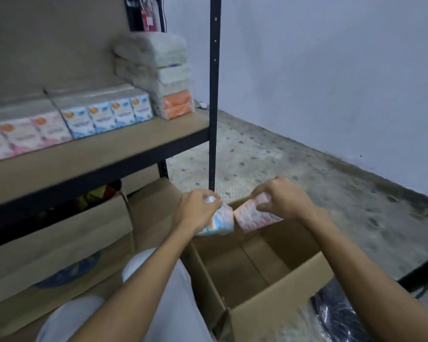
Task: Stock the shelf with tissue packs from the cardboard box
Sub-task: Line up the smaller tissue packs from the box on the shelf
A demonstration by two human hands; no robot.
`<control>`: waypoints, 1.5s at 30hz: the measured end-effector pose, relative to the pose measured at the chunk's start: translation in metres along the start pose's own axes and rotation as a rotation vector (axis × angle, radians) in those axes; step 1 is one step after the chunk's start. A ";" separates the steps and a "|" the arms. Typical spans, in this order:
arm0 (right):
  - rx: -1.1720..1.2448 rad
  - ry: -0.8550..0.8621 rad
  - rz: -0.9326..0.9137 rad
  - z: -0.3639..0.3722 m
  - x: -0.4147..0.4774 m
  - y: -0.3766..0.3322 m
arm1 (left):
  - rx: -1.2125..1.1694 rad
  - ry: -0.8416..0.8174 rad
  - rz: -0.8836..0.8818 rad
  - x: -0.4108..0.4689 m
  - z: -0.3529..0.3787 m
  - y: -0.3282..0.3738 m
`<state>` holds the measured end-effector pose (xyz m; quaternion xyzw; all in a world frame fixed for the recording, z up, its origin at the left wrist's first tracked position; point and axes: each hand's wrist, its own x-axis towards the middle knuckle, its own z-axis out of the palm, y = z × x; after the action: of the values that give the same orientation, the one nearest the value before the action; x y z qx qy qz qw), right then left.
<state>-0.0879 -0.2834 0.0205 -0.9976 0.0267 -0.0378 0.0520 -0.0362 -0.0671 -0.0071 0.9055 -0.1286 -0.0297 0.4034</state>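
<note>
dim, flat indoor light with a cool cast, no hard shadows or glare, deep shade under the shelf [97, 154], motion blur smearing the tissue packs [104, 117] and both hands, wide-angle bending at the edges, soft grainy detail throughout

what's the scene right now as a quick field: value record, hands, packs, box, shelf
left hand: gripping a blue tissue pack above the box
right hand: gripping a pink tissue pack above the box
cardboard box: open on the floor, visible bottom bare
shelf: front strip bare
pink packs on shelf: row at left
blue packs on shelf: row right of the pink ones
white bundles: stacked at the shelf's right end
</note>
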 end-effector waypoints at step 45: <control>0.449 0.418 -0.481 -0.073 0.116 -0.209 | 0.436 0.518 0.281 -0.076 -0.333 -0.133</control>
<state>0.0326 -0.0895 0.1233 -0.9098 -0.2068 -0.2564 0.2524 -0.0293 0.2779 0.1148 0.9211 -0.1488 0.2843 0.2204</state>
